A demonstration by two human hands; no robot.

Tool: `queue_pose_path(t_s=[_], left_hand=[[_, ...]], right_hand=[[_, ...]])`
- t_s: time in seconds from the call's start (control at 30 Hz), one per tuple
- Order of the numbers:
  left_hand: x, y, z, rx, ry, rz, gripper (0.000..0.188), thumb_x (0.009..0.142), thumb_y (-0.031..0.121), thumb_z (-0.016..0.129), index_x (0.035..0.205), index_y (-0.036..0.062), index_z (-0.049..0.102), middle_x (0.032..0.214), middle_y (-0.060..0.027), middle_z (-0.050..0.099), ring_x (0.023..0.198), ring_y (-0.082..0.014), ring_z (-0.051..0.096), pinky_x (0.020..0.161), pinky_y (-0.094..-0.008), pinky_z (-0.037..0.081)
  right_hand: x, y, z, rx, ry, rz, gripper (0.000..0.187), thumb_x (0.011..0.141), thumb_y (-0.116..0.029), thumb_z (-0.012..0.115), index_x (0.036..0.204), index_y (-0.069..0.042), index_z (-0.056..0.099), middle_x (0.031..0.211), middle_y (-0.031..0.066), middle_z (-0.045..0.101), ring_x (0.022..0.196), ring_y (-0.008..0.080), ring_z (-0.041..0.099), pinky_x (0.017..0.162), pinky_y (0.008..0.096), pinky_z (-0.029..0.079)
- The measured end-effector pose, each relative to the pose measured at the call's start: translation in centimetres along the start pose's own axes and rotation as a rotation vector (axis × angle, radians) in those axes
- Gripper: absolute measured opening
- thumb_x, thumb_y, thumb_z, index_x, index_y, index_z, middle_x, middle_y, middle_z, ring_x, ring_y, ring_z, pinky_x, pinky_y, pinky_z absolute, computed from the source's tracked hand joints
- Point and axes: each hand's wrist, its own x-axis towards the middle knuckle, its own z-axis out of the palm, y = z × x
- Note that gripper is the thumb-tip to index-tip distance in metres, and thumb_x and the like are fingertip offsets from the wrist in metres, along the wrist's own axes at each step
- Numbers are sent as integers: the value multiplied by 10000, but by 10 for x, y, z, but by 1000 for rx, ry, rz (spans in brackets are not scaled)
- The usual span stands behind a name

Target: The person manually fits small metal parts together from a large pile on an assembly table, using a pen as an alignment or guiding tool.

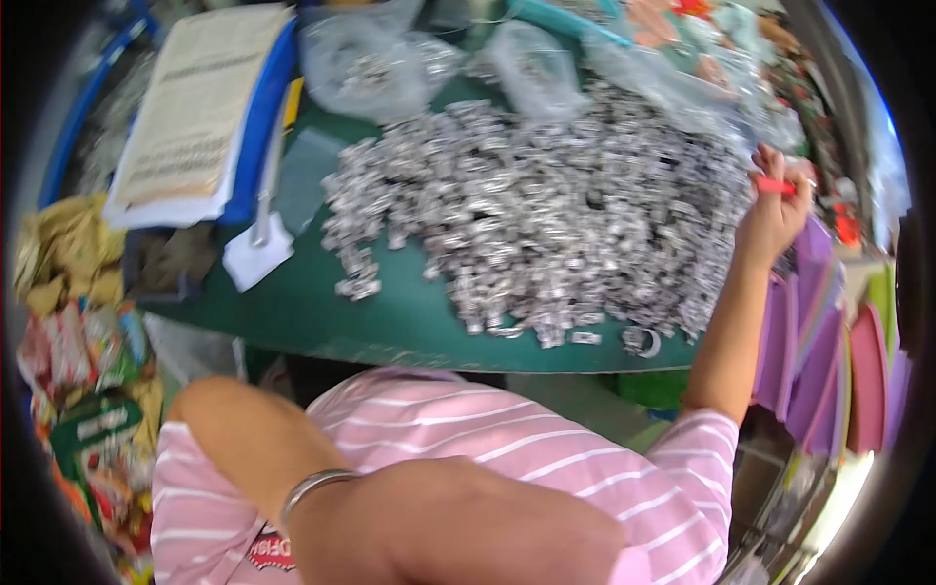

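A broad heap of small silver metal pieces point(546, 214) covers much of the dark green table point(253, 327). My right hand point(775, 219) is raised at the heap's right edge, fingers curled, with a small red strip point(776, 185) across them; its exact kind I cannot make out. Large and blurred, my left hand point(507, 531) is drawn up in front of my chest, close to the view. Only its back and the wrist with a silver bangle point(317, 483) show; its fingers are hidden. A pale ring-shaped piece point(649, 343) lies near the table's front edge.
Clear plastic bags point(375, 68) line the far side of the heap. At left are a stack of printed sheets point(200, 97) on a blue holder, a yellow-ended tool point(292, 105) and a white paper scrap point(257, 253). Purple bins point(804, 341) stand to the right; crumpled packaging point(97, 429) fills the left side.
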Motion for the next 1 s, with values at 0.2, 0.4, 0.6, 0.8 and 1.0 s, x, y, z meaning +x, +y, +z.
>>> queue_pose_path(t_s=[0.2, 0.4, 0.6, 0.8, 1.0], left_hand=[[-38, -11, 2, 183, 47, 174, 344, 712, 264, 726, 767, -4, 517, 633, -75, 505, 534, -174, 504, 466, -234, 372], [-46, 12, 7, 357, 59, -35, 501, 591, 401, 780, 765, 3, 529, 688, -1, 518, 624, -73, 483, 550, -205, 392], [-101, 71, -46, 676, 824, 147, 93, 837, 149, 552, 804, 67, 524, 650, -32, 467, 537, -101, 390, 457, -231, 296], [-163, 86, -104, 1337, 1313, -106, 345, 731, 74, 688, 1055, 29, 578, 783, 20, 546, 628, -22, 462, 557, -148, 374], [-155, 86, -98, 1081, 1199, -378, 221, 787, 123, 647, 966, 0, 605, 794, -29, 602, 657, -25, 495, 585, -172, 412]], right_hand=[[-154, -73, 106, 166, -656, -277, 236, 705, 75, 618, 730, -45, 415, 766, 160, 601, 602, 192, 565, 524, 278, 458], [-232, -85, 177, 40, -1001, -382, 203, 601, 10, 606, 752, -38, 479, 862, 96, 564, 712, 292, 541, 596, 364, 424], [-238, -77, 184, -43, -985, -232, 222, 596, 38, 606, 726, -47, 447, 774, 105, 547, 646, 290, 548, 548, 367, 442], [-246, -82, 180, 340, -852, 219, 286, 661, 83, 646, 693, -47, 393, 747, 88, 552, 609, 190, 562, 534, 267, 462], [-248, -85, 176, 647, -785, 526, 265, 751, 90, 579, 724, -41, 350, 850, 131, 545, 708, 160, 613, 601, 240, 513]])
